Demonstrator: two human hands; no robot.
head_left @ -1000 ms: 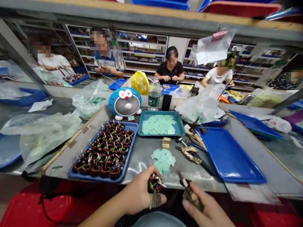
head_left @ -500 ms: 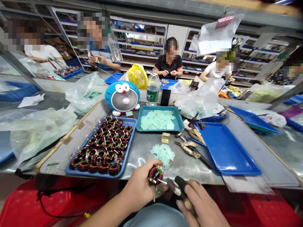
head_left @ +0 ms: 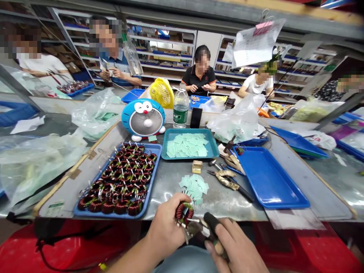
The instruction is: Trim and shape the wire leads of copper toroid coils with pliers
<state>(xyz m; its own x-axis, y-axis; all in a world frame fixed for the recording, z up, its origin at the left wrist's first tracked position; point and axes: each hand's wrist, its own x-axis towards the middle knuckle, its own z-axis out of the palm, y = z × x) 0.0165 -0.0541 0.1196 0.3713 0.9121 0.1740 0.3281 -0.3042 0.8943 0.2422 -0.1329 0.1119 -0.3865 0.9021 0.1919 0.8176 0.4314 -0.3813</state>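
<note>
A toroidal coil (head_left: 182, 213) wound with dark red wire is held up between the thumb and fingers of my left hand (head_left: 166, 223). My right hand (head_left: 233, 242) is closed round the handles of pliers (head_left: 205, 229), a finger covered in black on top. The jaws point left, close to the coil's wire ends; whether they grip a wire I cannot tell. Just beyond the coil lies a pile of pale green paper pieces (head_left: 193, 186). To the left, a blue tray (head_left: 155, 170) is packed with similar coils (head_left: 113, 206).
A teal tray (head_left: 216, 146) of green paper pieces stands behind, beside a blue cartoon fan (head_left: 143, 118) and a water bottle (head_left: 180, 110). More pliers (head_left: 227, 180) and a long blue tray (head_left: 277, 178) with one coil (head_left: 239, 151) lie right. Several people sit opposite.
The view has shifted slightly, so most things sit a little further left. My hands keep hold of the coil and pliers; the coil looks slightly turned.
</note>
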